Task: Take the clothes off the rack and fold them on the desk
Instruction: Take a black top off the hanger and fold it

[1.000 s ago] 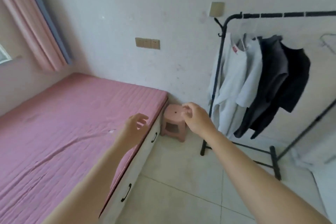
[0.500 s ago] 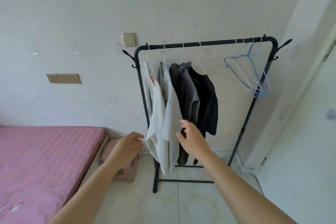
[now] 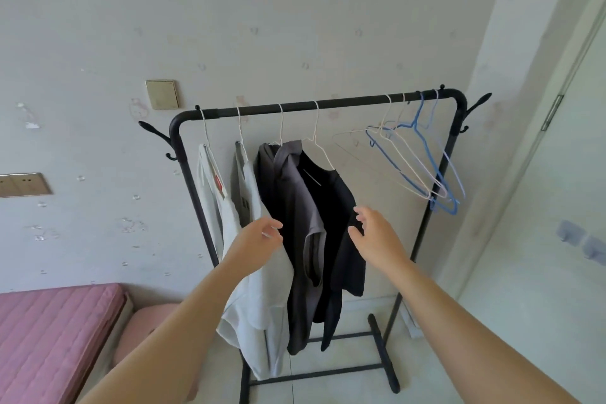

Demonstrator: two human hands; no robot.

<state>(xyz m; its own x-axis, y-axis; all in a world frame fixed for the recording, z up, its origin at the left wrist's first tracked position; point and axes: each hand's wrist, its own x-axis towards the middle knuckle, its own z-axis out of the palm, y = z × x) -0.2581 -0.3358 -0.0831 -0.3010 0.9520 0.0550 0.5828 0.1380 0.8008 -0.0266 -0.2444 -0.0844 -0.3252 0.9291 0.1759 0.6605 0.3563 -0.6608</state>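
Pale, scuffed wall fills the background, with a beige switch plate (image 3: 162,94) high up and a socket panel (image 3: 23,184) at the left edge. Against this wall stands the black rack (image 3: 314,105), and the clothes hang from its top bar on thin wire hangers. From left to right they are a white shirt (image 3: 210,193), a light grey shirt (image 3: 262,289), a dark grey shirt (image 3: 295,207) and a black shirt (image 3: 334,207), packed close together on the left half of the bar. Toward the right end hang several empty hangers (image 3: 413,157), white and blue, bunched together.

Both arms reach in from the near edge. The left hand (image 3: 259,239) is in front of the light grey shirt with its fingers loosely bent. Its grip is empty, and I cannot tell whether it touches the cloth. The right hand (image 3: 377,236) is in front of the black shirt's sleeve, fingers spread, its grip open and holding nothing.

Low on the left lies a pink bed (image 3: 49,338) with a pink stool (image 3: 144,331) just beside it.
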